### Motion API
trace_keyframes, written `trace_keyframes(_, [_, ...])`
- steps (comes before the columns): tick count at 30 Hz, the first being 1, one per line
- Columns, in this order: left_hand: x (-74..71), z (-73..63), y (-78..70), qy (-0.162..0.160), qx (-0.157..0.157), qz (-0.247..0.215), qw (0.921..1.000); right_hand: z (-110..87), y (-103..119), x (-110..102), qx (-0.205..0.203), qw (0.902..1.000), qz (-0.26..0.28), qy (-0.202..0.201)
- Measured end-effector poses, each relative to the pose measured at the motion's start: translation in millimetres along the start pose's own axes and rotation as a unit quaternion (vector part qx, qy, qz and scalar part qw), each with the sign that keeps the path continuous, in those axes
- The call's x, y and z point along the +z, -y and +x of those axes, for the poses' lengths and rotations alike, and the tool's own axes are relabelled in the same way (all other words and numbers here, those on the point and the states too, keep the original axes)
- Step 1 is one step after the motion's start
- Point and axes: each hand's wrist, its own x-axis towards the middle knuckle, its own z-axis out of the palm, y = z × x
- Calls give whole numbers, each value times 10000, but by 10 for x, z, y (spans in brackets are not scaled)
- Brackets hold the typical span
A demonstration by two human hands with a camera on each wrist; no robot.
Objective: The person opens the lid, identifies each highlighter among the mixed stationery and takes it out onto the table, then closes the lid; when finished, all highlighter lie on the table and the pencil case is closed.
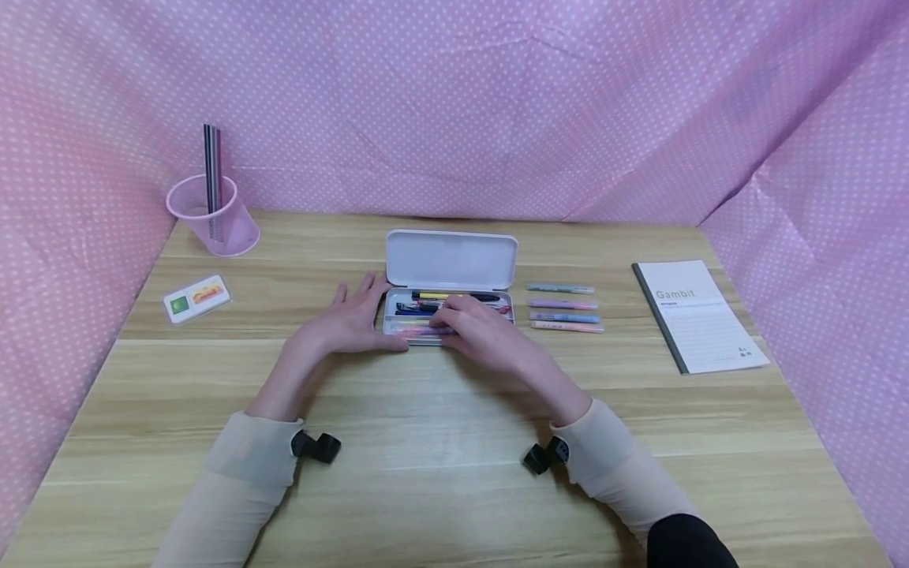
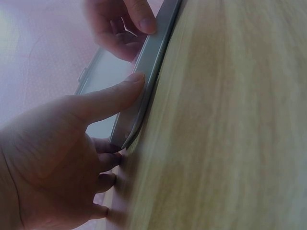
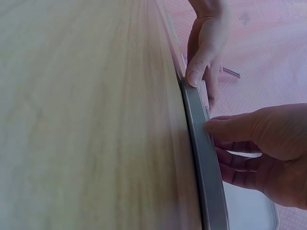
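Note:
A white metal pencil case [image 1: 388,325] lies on the table with its lid [image 1: 451,260] tipped back. Several pens [image 1: 493,297] fill it, black and yellow ones behind, pinkish ones in the front. At its left end is my left hand [image 1: 348,323], fingers spread and straight; in the left wrist view the left thumb [image 2: 115,96] touches the case's front wall [image 2: 152,57]. My right hand [image 1: 490,335] reaches over the front with bent fingers inside, above the pinkish pens. In the right wrist view the right thumb [image 3: 230,128] is at the front rim; whether the fingers pinch a pen, I cannot tell.
Several slim pastel pens [image 1: 564,304] lie in a column right of the case. Farther right is a notebook [image 1: 703,319]. To the left lies a white eraser [image 1: 197,300], with a pink cup [image 1: 237,229] of dark pencils [image 1: 213,158] behind it. Pink dotted cloth [image 1: 454,102] surrounds the table.

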Motion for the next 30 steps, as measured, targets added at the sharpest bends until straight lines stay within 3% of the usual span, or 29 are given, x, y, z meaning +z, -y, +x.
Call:
trace_keyframes(9, [-3, -4, 2, 20, -5, -8, 10000, -15, -8, -19, -108, 9998, 163, -64])
trace_keyframes(30, [-6, -5, 2, 20, 18, -23, 10000, -6, -65, -72, 45, 9990, 352, 261])
